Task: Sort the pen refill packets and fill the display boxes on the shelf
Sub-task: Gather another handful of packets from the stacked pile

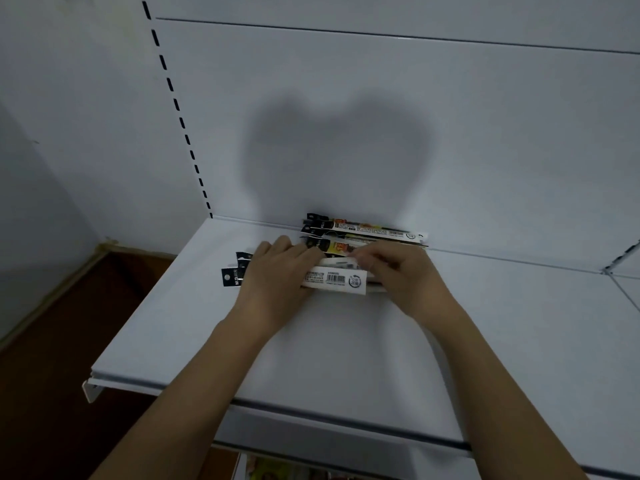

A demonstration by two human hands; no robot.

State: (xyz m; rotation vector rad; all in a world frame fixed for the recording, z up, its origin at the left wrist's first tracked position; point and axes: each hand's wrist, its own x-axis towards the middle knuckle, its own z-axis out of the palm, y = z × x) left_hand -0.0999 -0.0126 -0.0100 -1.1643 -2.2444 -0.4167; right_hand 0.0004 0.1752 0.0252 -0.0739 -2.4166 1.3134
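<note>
A bundle of long white pen refill packets (pixel 334 280) lies on the white shelf (pixel 166 306), barcodes facing up and black hang tabs sticking out to the left. My left hand (pixel 277 275) lies over the bundle's left half, fingers curled round it. My right hand (pixel 398 271) grips the right end, fingertips pinching the top packet. Behind them, more refill packets (pixel 363 232) with black, orange and yellow printing lie stacked against the shelf's back panel. No display box is in sight.
The white back panel (pixel 381 116) rises behind the shelf, with a slotted upright (pixel 180 112) at its left. A brown floor (pixel 52 341) lies below on the left. Colourful goods show on a lower shelf (pixel 277 474). A second shelf (pixel 627 282) adjoins at the right.
</note>
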